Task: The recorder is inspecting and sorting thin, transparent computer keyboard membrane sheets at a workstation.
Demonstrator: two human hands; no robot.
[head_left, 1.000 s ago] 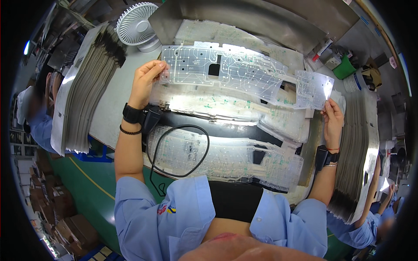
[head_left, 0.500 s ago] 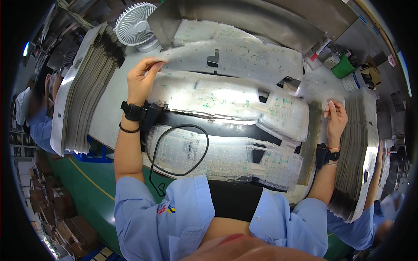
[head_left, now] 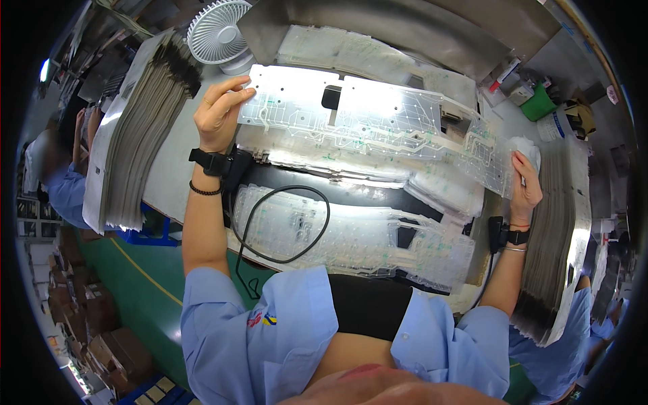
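A white fan (head_left: 219, 34) stands beside a metal partition (head_left: 405, 30), with a green bin (head_left: 538, 103) farther right. A yellow stripe (head_left: 152, 275) crosses the green floor (head_left: 158, 314) between brown cardboard boxes (head_left: 118, 358) at left and what appears to be a blue stool (head_left: 159, 228), partly hidden.

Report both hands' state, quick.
Left hand: closed, pinching the left end of the clear printed sheet.
Right hand: closed, holding the sheet's right end.
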